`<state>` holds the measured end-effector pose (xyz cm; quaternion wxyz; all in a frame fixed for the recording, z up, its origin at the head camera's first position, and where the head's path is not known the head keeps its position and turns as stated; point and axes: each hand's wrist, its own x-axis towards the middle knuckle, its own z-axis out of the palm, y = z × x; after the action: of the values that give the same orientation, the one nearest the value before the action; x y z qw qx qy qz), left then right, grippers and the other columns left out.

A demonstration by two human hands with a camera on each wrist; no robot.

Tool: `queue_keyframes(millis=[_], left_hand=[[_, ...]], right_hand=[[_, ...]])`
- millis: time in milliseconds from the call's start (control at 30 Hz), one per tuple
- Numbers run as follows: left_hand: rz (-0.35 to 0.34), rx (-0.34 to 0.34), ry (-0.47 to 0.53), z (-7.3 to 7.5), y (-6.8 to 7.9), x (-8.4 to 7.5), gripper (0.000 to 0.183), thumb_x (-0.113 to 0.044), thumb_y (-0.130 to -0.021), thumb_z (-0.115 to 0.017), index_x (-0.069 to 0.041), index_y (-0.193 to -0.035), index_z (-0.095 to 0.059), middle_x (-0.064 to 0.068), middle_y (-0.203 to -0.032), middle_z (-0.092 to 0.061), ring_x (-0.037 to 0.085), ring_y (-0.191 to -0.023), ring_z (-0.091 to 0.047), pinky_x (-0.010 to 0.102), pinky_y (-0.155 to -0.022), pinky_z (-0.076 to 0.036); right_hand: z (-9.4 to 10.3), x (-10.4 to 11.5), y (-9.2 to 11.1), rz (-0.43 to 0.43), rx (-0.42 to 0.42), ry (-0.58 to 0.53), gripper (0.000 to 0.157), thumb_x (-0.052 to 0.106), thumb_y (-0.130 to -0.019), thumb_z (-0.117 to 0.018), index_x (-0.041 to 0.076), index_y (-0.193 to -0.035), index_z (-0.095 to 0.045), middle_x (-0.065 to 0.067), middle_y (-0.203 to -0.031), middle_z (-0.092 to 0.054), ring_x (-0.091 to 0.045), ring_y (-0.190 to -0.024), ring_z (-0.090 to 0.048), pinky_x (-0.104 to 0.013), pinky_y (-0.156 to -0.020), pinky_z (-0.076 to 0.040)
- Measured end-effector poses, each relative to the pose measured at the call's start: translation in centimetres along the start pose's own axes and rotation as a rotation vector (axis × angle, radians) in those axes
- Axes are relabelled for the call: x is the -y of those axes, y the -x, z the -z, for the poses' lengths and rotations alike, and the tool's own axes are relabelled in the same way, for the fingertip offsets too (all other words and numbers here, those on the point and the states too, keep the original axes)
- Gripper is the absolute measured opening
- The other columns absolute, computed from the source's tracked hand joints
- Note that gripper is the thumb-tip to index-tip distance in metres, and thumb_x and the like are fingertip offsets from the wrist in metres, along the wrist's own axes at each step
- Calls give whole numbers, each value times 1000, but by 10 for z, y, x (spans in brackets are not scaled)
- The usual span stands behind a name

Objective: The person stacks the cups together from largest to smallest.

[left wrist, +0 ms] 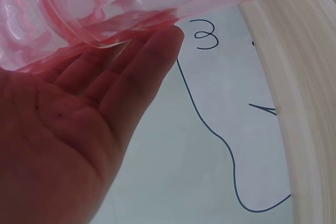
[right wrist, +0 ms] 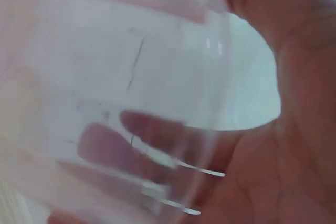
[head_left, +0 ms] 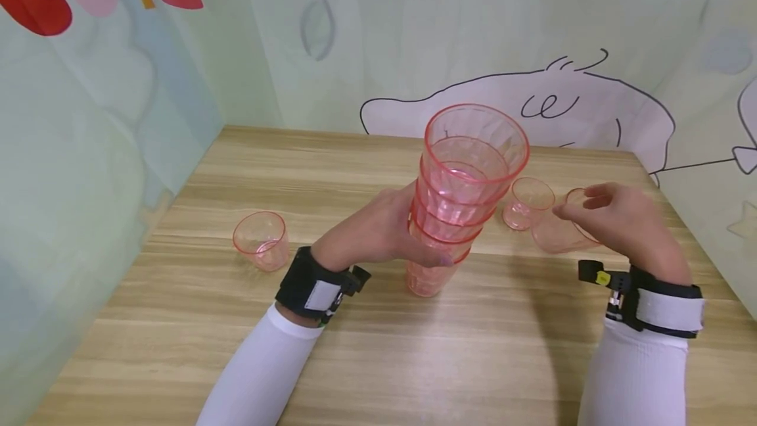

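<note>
My left hand (head_left: 390,229) grips a tall stack of nested clear pink plastic cups (head_left: 461,196) round its lower part. The stack leans, with its wide mouth up and away to the right. In the left wrist view, the fingers (left wrist: 142,72) lie along the underside of the stack (left wrist: 105,9). At the right, my right hand (head_left: 633,222) holds one clear pink cup (head_left: 552,232), tipped on its side. The right wrist view shows this cup (right wrist: 131,66) blurred, with the hand curved round it and fingers visible through its wall.
A small footed pink cup (head_left: 529,197) stands just behind the cup in my right hand. Another short pink cup (head_left: 263,242) is at the left of the wooden table (head_left: 461,360). Printed cloth walls (head_left: 331,84) border the table at the back and sides.
</note>
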<state>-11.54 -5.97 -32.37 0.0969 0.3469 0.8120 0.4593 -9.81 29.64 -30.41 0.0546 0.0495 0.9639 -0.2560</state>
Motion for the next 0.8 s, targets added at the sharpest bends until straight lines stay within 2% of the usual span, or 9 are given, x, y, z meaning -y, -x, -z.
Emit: queue_keyframes(millis=[133,400,600,800], left_hand=[[5,8,10,0,0,-1,78,-40,-70,-93,-27,-134,-50,-14,-117,-64,7,-101,-61,30,-85,-55],[4,1,-2,0,1,-2,74,-39,-70,-92,-28,-131,-51,-14,-114,-65,8,-98,-62,31,-83,-55],[12,2,7,-1,1,-2,75,-39,-70,-92,-27,-131,-52,-14,-115,-65,7,-99,-62,31,-84,-55],[16,6,12,0,1,-2,74,-37,-70,-93,-27,-131,-52,-14,-115,-65,7,-99,-62,31,-85,-54]], right_hand=[[0,3,2,-12,-71,-52,83,64,-91,-58,-6,-135,-52,-29,-128,-57,-43,-110,-56,-39,-71,-48],[1,10,6,-41,-163,-130,82,65,-90,-61,-2,-136,-53,-28,-134,-54,-43,-116,-51,-46,-78,-45],[1,17,10,-69,-257,-188,77,62,-90,-61,2,-138,-54,-22,-132,-56,-34,-112,-50,-41,-76,-42],[1,21,11,-82,-297,-202,75,62,-90,-61,4,-138,-56,-17,-130,-58,-28,-108,-51,-38,-74,-42]])
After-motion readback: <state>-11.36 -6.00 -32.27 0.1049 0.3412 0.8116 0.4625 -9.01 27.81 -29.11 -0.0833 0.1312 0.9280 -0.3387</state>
